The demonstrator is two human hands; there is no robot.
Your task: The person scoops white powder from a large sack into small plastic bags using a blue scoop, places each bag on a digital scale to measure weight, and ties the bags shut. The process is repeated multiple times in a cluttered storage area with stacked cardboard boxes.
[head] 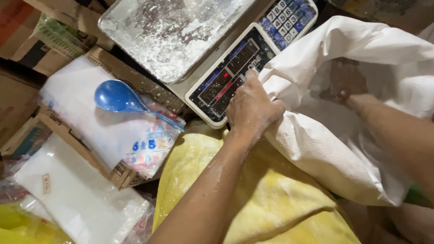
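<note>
Head view, left hand (252,108) grip clenched on white sack (343,149) rim, right hand (350,88) inside, grip unclear

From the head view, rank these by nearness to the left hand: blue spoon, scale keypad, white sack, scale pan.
1. white sack: gripped at its rim by the left hand.
2. scale keypad: above and slightly right of the hand.
3. scale pan: above left.
4. blue spoon: far left, on plastic bags.
Items 2 and 3 are nearly too close to call.

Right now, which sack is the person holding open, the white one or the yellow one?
The white sack: the left hand grips its rim, while the yellow sack lies underneath.
</note>
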